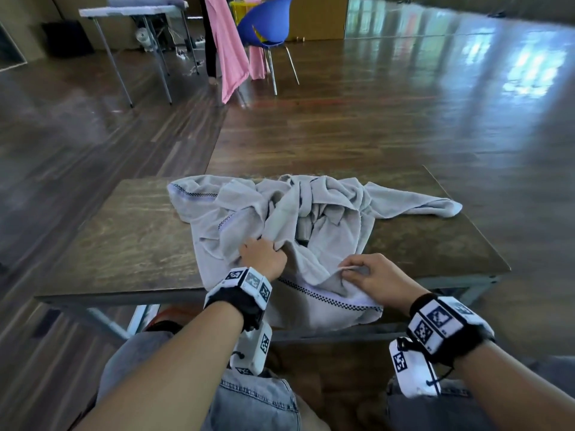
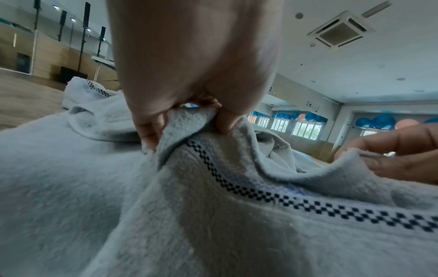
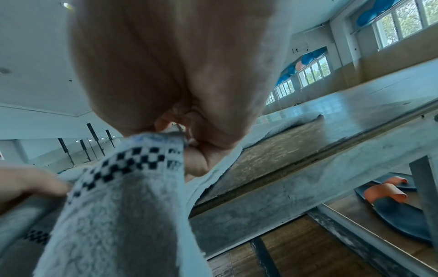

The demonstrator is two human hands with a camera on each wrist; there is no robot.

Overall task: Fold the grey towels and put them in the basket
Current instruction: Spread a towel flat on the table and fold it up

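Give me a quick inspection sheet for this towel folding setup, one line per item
Surface: wooden table, low, metal frame.
Job's things: grey towels crumpled in a heap, one hanging over the near edge; basket not in view.
Clutter: nothing seen.
Grippers: left hand grips a bunched fold; right hand pinches a towel edge.
Cables: cords dangle from the right wrist unit.
Surroundings: blue chair, pink cloth, second table, slippers underneath.

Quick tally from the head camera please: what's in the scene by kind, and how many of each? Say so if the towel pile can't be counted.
Grey towels: tangled pile on the wooden table; count cannot be told
Hands gripping the towels: 2, left hand, right hand
Tables: 2, including the white table
Blue chair: 1
Pink cloth: 1
Basket: 0 in view
Total: 6, plus the towels
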